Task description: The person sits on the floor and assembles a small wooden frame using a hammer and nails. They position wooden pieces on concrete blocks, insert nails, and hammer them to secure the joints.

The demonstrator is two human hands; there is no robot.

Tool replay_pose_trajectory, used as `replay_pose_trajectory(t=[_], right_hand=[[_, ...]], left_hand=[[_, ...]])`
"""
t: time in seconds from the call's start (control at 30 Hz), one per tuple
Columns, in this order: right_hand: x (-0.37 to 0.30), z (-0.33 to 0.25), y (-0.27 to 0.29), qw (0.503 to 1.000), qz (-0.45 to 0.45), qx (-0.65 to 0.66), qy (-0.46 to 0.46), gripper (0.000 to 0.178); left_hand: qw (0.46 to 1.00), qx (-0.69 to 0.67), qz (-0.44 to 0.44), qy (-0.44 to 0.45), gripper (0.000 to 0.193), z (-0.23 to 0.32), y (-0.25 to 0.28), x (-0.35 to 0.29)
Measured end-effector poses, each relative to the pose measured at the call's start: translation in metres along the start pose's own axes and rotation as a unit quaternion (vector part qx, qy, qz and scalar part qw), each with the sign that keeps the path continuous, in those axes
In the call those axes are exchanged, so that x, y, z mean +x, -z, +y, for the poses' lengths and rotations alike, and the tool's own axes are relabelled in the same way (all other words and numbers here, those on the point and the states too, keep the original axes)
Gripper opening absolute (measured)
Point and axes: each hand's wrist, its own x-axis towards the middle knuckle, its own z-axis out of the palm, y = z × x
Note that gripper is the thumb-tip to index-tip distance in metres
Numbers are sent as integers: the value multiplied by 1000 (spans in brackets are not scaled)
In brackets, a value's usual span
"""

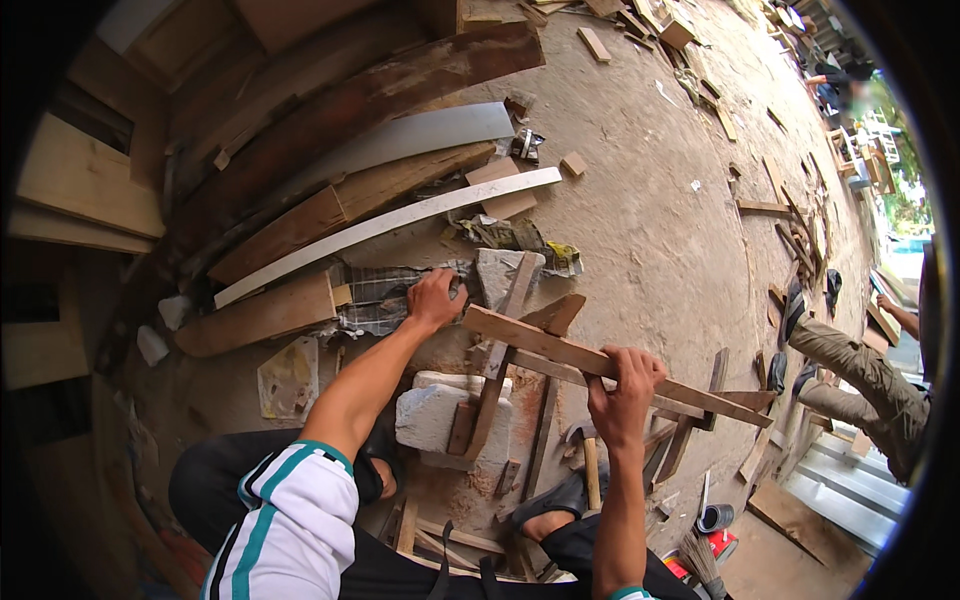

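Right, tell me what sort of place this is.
Probably an open-air carpentry yard or rough woodworking site. Long planks lie stacked on the bare dirt ground, offcuts are scattered about, and the right hand grips a wooden batten over a stone block, with a hammer lying below.

long wooden batten (560, 350), held slanting, atop scraps
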Motion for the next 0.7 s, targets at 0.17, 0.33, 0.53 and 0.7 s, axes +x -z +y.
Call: replay_pose_trajectory(t=[0.17, 0.33, 0.53, 0.7], right_hand=[[-6, 1, 1, 1000, 10, -9, 0, 30], [-10, -2, 1, 1000, 26, -6, 1, 28], [-13, -3, 3, 1000, 30, -5, 1, 29], [-13, -3, 3, 999, 38, 0, 1, 28]], left_hand=[[980, -53, 82, -176, 28, 55, 2, 50], [962, 27, 53, -266, 21, 67, -9, 54], [943, 71, 96, -312, 8, 72, -16, 51], [919, 149, 88, -354, 8, 71, -19, 54]])
